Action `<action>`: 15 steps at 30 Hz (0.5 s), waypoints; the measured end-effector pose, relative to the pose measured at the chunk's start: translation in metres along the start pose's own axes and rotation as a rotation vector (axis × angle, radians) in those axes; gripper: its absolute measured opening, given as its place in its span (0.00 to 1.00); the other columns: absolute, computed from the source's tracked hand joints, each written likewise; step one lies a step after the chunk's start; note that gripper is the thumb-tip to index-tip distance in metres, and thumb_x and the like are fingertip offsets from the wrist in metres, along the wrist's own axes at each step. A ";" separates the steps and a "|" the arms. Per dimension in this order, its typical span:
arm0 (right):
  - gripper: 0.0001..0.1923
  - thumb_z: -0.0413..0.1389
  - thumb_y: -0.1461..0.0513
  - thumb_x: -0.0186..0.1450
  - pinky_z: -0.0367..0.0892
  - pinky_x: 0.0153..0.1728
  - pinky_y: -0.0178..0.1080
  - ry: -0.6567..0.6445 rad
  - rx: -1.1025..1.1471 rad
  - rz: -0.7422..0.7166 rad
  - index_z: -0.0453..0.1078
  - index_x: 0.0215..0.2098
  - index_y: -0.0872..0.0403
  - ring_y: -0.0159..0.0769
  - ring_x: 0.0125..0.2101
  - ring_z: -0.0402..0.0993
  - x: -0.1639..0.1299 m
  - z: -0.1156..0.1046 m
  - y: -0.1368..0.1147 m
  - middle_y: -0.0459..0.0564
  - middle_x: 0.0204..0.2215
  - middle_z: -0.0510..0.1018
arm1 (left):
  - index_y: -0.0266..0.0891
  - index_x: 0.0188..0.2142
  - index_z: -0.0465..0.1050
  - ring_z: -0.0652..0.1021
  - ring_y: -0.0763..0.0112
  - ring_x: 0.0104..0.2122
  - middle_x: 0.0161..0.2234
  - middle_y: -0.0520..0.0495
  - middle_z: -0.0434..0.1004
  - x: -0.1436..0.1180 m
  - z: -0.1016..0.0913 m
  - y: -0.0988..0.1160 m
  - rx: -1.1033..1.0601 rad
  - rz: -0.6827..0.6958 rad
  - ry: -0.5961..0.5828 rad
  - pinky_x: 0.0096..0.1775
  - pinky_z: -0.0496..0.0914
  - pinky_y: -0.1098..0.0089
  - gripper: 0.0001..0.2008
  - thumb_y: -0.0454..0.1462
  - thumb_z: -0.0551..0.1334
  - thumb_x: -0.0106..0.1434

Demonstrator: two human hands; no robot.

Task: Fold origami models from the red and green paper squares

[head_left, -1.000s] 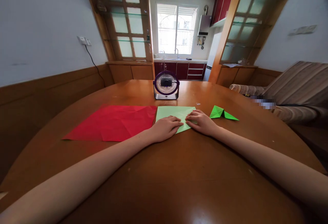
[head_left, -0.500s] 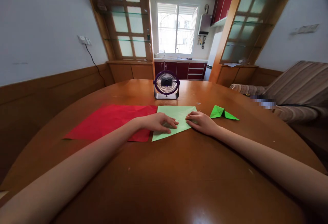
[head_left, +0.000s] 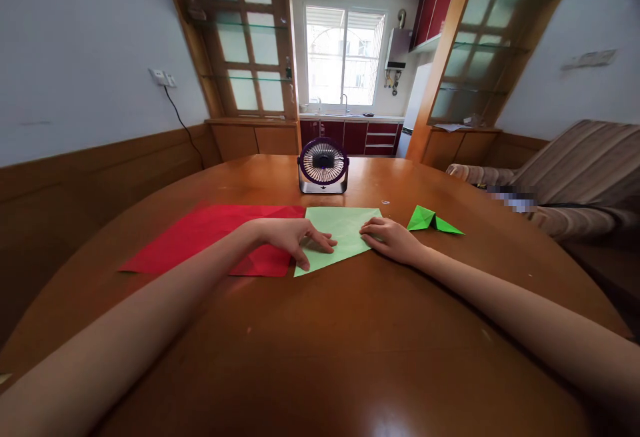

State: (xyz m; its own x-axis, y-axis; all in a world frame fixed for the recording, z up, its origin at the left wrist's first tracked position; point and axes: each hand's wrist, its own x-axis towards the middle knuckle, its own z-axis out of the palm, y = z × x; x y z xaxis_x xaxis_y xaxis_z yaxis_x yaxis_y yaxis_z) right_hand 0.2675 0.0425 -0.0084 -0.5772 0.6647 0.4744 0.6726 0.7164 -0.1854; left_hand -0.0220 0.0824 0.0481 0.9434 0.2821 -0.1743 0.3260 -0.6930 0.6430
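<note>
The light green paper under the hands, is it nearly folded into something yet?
Not nearly. One bright green folded piece already lies finished-looking to the right. The light green paper has just one diagonal fold: the left hand presses along its lower-left edge while the right hand pins the right corner. The red sheet lies creased but flat, and the fan stands behind.

On one wooden table (head_left: 320, 357) lie three pieces of paper, one red sheet (head_left: 210, 240), one pale green sheet (head_left: 343, 230) and one bright green folded piece (head_left: 433, 221), plus one small fan (head_left: 323, 165) and two hands.
</note>
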 end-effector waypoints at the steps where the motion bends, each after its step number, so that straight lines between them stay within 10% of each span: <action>1: 0.13 0.49 0.61 0.69 0.71 0.43 0.43 -0.002 0.002 -0.002 0.75 0.41 0.54 0.39 0.40 0.75 0.000 0.000 0.000 0.55 0.39 0.77 | 0.52 0.56 0.68 0.58 0.65 0.65 0.61 0.49 0.64 -0.001 0.000 0.000 0.013 -0.001 -0.009 0.61 0.58 0.56 0.28 0.37 0.69 0.56; 15: 0.14 0.48 0.61 0.70 0.71 0.43 0.43 -0.004 -0.010 -0.006 0.75 0.41 0.54 0.39 0.40 0.74 0.000 0.000 0.001 0.55 0.39 0.77 | 0.49 0.59 0.65 0.56 0.63 0.65 0.62 0.47 0.61 -0.003 -0.001 0.005 0.033 -0.028 -0.040 0.62 0.55 0.55 0.35 0.36 0.72 0.52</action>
State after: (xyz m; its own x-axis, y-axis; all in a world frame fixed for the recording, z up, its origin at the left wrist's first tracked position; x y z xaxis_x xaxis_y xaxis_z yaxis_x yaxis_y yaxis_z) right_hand 0.2679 0.0431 -0.0081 -0.5829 0.6612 0.4723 0.6737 0.7183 -0.1740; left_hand -0.0232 0.0792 0.0526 0.9353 0.2756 -0.2220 0.3537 -0.7070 0.6124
